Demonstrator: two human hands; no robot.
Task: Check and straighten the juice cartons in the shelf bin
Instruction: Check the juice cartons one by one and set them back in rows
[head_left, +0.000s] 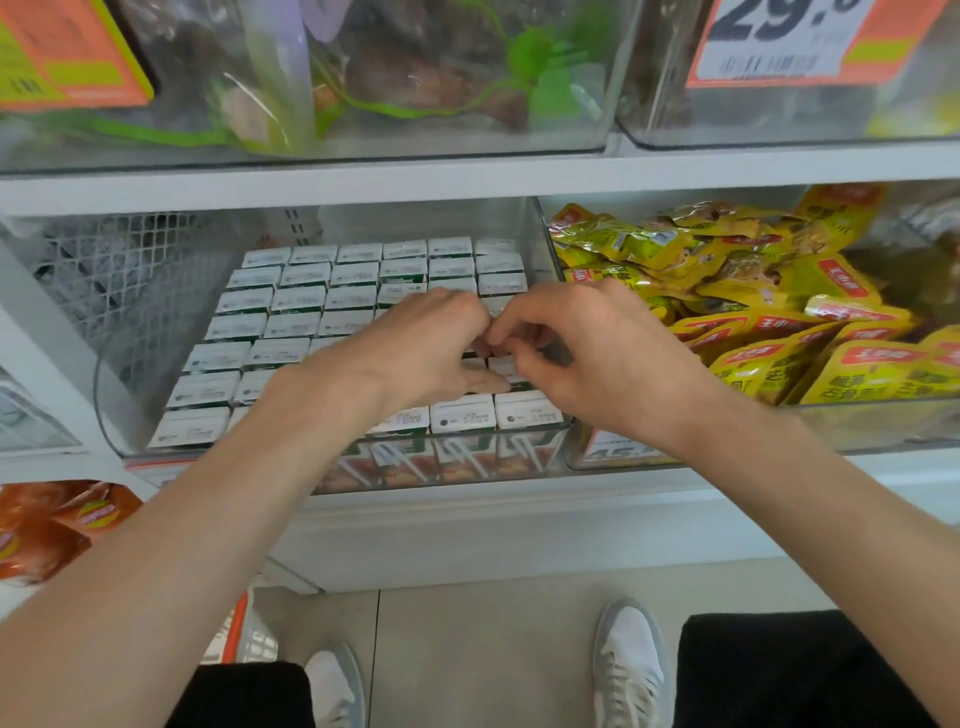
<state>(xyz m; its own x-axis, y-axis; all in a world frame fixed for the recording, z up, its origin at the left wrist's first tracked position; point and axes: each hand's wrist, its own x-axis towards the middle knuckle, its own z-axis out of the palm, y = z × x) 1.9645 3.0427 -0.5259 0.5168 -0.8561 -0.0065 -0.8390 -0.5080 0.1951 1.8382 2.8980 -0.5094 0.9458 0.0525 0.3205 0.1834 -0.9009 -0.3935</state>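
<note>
Starting at your far left: orange packets (47, 525), lower shelf, cut by the frame edge, print too blurred to read.

Netted goods (119, 280), middle shelf, seen only through the bin wall; contents cannot be made out.

Clear shelf bin (111, 410), middle shelf, straight ahead of you. It holds the juice cartons (291, 301), upright, white tops up, packed in rows. The rows to the left show in full. The middle and right rows are partly hidden under your hands and forearms.

Your left hand (415, 353): over the cartons, fingers curled down, tips hidden behind the knuckles, thumb lying flat along a carton top. You cannot tell whether it grips anything.

Your right hand (587, 353): knuckles close to the left hand's, fingers curled and pinching the top of a single carton (506, 366) one row behind the front row, near the bin's right side.

Yellow snack packets (779, 322), heaped loose in the neighbouring bin.

Orange price tag (779, 36), upper shelf, number cut off at the top.
</note>
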